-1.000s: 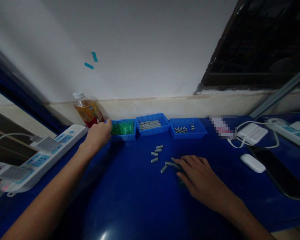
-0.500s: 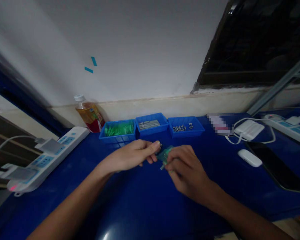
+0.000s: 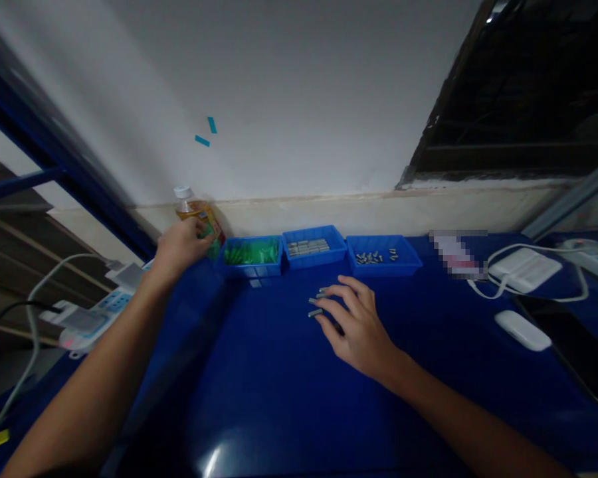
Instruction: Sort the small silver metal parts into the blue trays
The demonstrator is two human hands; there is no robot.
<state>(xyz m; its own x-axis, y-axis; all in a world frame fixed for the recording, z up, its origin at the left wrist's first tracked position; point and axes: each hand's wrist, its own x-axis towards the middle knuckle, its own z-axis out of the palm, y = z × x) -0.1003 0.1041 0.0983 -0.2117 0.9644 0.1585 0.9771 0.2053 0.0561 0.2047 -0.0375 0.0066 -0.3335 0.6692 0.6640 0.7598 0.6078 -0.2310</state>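
My left hand (image 3: 182,245) is over by the drink bottle (image 3: 183,194), its fingers closed on a green see-through plastic bag (image 3: 213,248), partly covered by the fingers. Low over the middle of the table, my right hand (image 3: 353,322) has its thumb and fingertips on several small metal rods (image 3: 315,313). Their ends stick out to the left of the fingertips. Whether the rods also rest on the table, I cannot tell.
Along the wall stand three blue bins: one with green bags (image 3: 252,270), one with metal rods (image 3: 311,260), one with small metal fittings (image 3: 383,270). A power strip (image 3: 80,338) is left. A white case (image 3: 523,330), a dark phone (image 3: 573,348) and a white charger (image 3: 527,269) lie right.
My left hand has moved left and away to the bottle, with the green bag. My right hand has let go of the bag and has metal rods at its fingertips. The view has shifted slightly.
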